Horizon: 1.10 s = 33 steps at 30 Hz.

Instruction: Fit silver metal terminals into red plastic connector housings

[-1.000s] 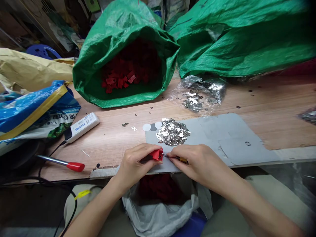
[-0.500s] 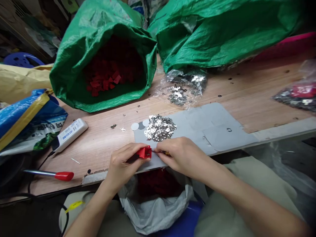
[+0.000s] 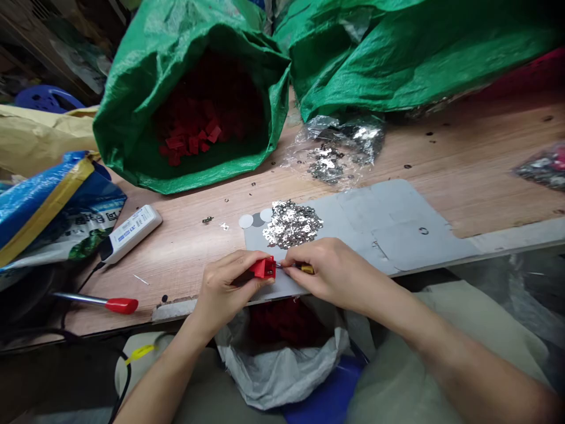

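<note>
Between the thumb and fingers of my left hand (image 3: 232, 282) is a small red plastic housing (image 3: 265, 267), its open end facing right. My right hand (image 3: 329, 268) is closed around a thin screwdriver (image 3: 308, 268) with a yellow handle. The thin metal shaft points left and meets the housing's right end; whether its tip is inside, I cannot tell. Just beyond both hands lies a heap of small silver metal clips (image 3: 293, 224) on a grey sheet (image 3: 348, 218). Below the hands, at the table edge, hangs a white sack (image 3: 282, 383) with red pieces in it.
A green sack (image 3: 132, 129) with red pieces lies open at the back left, another green sack (image 3: 397, 70) at the back right. A clear bag (image 3: 335, 159) of metal pieces sits before them. At left are a white power strip (image 3: 135, 232) and a red-tipped lever (image 3: 121, 305).
The whole view has shifted slightly. Both hands keep their holds at the red housing, and more of the screwdriver's yellow handle shows now in my right hand.
</note>
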Each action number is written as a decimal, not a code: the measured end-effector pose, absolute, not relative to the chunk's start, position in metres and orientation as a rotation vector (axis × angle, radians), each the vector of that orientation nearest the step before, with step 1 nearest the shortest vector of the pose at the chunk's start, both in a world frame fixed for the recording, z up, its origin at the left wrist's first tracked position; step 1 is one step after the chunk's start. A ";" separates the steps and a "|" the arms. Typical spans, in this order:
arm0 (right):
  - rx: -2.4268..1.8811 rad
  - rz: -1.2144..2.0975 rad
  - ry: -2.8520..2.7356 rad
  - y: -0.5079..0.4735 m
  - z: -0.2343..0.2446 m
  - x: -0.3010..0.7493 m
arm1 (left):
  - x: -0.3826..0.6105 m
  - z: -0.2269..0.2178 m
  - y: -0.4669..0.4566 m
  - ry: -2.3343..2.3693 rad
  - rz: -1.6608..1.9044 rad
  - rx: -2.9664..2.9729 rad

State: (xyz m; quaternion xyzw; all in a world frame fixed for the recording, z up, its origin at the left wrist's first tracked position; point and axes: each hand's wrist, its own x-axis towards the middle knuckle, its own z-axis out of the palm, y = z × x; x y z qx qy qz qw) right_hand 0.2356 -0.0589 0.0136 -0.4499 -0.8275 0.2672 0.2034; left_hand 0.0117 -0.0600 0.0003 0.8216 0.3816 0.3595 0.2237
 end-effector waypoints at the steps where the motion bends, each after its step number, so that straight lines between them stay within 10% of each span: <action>1: -1.244 0.769 -2.304 -0.058 0.014 0.237 | 0.012 0.000 -0.060 1.053 0.996 2.265; 23: -1.394 0.549 -2.491 -0.063 0.019 0.222 | 0.012 0.002 -0.060 0.986 1.023 2.257; 33: -1.185 1.261 -2.126 -0.047 0.023 0.250 | 0.013 -0.002 -0.063 1.098 1.079 1.789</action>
